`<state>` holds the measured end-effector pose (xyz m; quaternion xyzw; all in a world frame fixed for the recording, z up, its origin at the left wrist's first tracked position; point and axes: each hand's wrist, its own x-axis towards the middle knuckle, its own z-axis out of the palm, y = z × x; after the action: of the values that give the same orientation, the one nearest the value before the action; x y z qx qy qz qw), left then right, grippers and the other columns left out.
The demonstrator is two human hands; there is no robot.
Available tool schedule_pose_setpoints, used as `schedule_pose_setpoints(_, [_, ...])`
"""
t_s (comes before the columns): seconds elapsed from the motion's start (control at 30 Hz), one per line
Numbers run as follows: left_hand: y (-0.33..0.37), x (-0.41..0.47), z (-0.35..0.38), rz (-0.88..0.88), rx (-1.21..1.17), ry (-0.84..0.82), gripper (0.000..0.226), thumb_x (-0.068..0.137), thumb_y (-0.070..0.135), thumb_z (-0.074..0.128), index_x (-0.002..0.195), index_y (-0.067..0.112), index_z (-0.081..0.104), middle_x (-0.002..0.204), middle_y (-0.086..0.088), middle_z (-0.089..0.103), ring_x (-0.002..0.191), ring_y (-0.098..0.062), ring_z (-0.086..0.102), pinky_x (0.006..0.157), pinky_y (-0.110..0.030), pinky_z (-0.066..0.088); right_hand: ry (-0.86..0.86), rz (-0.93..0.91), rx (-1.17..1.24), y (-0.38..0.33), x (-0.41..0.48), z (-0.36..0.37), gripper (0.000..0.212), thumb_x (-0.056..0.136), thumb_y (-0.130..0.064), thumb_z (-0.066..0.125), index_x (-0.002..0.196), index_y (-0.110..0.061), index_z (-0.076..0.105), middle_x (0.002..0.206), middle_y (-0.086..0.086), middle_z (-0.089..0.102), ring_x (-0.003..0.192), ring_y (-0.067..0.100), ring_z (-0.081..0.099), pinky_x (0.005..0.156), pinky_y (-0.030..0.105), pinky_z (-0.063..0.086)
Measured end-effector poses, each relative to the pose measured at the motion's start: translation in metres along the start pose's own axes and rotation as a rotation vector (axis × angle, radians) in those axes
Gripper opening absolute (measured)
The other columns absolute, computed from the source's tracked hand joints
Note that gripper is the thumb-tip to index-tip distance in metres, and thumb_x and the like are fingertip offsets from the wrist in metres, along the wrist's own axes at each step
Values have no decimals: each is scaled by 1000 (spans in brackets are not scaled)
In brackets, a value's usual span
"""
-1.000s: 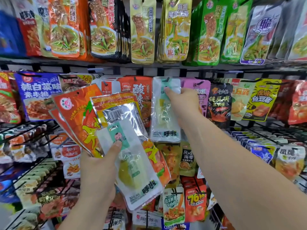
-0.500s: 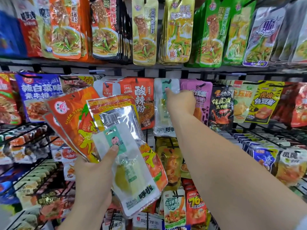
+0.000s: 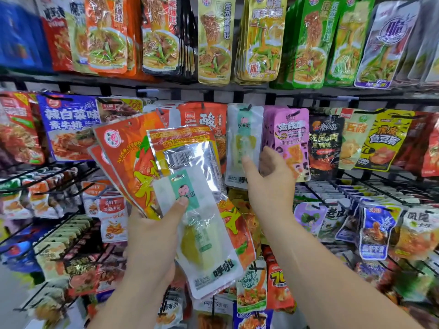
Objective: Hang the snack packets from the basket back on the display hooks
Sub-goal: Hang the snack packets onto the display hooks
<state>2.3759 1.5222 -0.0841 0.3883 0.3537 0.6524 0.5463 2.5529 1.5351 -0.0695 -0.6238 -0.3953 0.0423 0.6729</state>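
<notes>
My left hand (image 3: 152, 243) grips a fan of snack packets: a clear packet with a green label (image 3: 202, 236) in front, a silver-backed packet (image 3: 187, 153) behind it, and orange packets (image 3: 128, 157) at the back. A matching clear packet (image 3: 243, 138) hangs on a display hook (image 3: 247, 106) in the middle row, between an orange packet and a purple one. My right hand (image 3: 270, 184) hovers just below and in front of that hung packet, fingers apart, holding nothing. The basket is out of view.
Wire hooks loaded with packets fill the wall: noodle packets (image 3: 213, 41) on the top row, a purple packet (image 3: 287, 138) and a black one (image 3: 325, 143) right of the hung packet. Black prongs (image 3: 370, 193) stick out toward me at lower left and lower right.
My right hand let go of the clear packet, which now hangs on the hook, and dropped down and back toward me. The left hand kept its fan of packets.
</notes>
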Motion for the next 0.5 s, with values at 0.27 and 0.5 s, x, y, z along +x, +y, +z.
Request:
schedule_pose_setpoints(0.27, [-4, -16, 2, -109, -157, -84, 77, 93, 5, 74, 157, 2, 32, 91, 31, 33, 42, 27, 44, 53, -6, 39, -427, -168, -148, -19, -67, -14, 60, 72, -49, 89, 120, -42, 52, 114, -23, 50, 103, -5, 53, 85, 10, 45])
schedule_pose_setpoints(0.5, [-11, -7, -7, -47, 34, -56, 48, 84, 2, 82, 107, 28, 49, 62, 23, 71, 60, 9, 68, 68, -31, 55, -480, -17, -71, -1, -71, -9, 77, 68, -44, 94, 135, -46, 56, 121, -19, 64, 105, 6, 64, 89, 38, 58])
